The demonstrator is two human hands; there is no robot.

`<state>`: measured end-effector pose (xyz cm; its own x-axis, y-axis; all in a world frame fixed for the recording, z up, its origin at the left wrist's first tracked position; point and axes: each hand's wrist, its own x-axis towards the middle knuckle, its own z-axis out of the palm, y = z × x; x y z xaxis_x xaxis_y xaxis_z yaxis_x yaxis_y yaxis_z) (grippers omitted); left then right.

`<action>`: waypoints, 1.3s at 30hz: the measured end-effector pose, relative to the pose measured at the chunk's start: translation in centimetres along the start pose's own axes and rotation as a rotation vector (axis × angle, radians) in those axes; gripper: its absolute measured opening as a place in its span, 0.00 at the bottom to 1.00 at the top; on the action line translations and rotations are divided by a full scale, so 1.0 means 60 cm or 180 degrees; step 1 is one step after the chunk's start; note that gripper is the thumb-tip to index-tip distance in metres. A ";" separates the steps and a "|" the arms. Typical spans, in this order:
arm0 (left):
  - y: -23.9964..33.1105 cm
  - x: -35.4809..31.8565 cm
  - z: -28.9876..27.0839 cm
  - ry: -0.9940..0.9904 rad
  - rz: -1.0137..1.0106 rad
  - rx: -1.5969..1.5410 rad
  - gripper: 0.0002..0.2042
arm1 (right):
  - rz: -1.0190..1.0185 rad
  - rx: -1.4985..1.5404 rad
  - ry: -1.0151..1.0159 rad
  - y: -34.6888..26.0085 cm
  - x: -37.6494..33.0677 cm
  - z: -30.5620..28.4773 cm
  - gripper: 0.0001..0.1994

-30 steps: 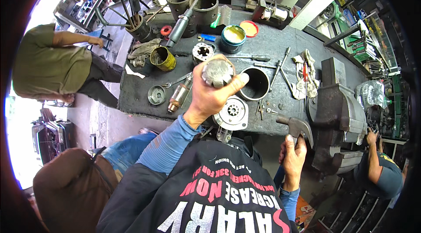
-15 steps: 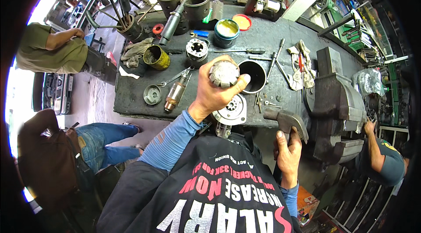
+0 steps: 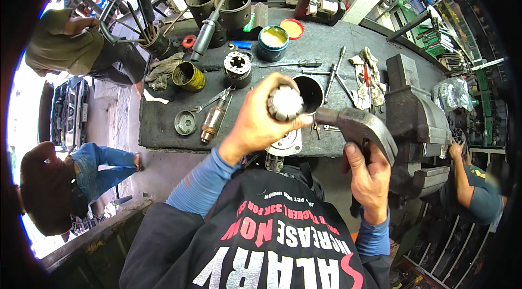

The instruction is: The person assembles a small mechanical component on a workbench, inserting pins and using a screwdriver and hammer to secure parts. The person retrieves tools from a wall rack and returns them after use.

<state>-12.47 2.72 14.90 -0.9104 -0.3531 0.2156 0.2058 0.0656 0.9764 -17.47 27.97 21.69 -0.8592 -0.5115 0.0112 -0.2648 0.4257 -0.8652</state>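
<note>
My left hand [image 3: 261,117] is wrapped around a grey metal cylinder [image 3: 285,103] whose notched round end faces up; its lower part is hidden. In my right hand [image 3: 367,177] is a hammer [image 3: 361,125], its heavy head raised close to the left thumb but apart from the cylinder. Behind the left hand stands an open dark metal tube [image 3: 311,93]. Below that hand, a round flanged metal housing [image 3: 288,145] sits at the bench edge. A copper-wound armature [image 3: 213,123] and a small round metal cap [image 3: 185,122] lie to the left.
The black bench [image 3: 163,134] carries a tub of yellow grease [image 3: 273,43], a yellow can [image 3: 188,76], a slotted motor part [image 3: 237,66], a rag [image 3: 370,74] and a T-handle wrench [image 3: 336,74]. A large vise [image 3: 416,120] rises at right. Other people stand at left and right.
My right hand has raised the hammer and brought its head nearer the left hand. The left hand has shifted slightly, tilting the cylinder. At lower left, a person has moved away from the bench.
</note>
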 end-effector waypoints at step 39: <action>-0.028 -0.001 0.018 0.0692 0.0375 -0.0455 0.22 | -0.2160 -0.1733 -0.0735 -0.177 0.148 0.026 0.14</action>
<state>-13.17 3.61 13.25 -0.7820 -0.5437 0.3046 0.3682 -0.0086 0.9297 -21.59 17.74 30.22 -0.3486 -0.8940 0.2816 -0.9045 0.2421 -0.3511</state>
